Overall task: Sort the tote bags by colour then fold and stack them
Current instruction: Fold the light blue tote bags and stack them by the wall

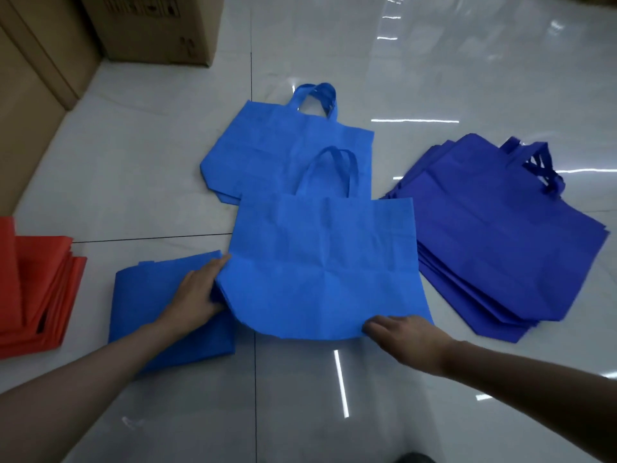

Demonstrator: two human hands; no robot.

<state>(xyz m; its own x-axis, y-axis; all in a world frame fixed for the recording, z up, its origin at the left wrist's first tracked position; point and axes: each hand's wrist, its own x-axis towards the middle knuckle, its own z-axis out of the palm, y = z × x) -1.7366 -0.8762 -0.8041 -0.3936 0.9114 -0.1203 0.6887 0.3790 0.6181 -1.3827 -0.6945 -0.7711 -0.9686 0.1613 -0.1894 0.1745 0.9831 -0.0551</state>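
Note:
A light blue tote bag (320,262) lies flat on the floor in front of me, handles pointing away. My left hand (197,290) grips its lower left edge. At the bag's lower right corner, my right hand (405,335) pinches the bottom edge. Under my left hand and forearm lies a folded light blue pile (147,309). Behind the held bag rests a flat pile of light blue bags (267,145). A stack of dark blue bags (494,238) sits at the right. Folded red bags (33,285) lie at the far left.
Everything rests on glossy grey floor tiles (150,182) with light reflections. Cardboard boxes (157,25) stand at the back left, and a brown box wall (30,105) runs along the left side.

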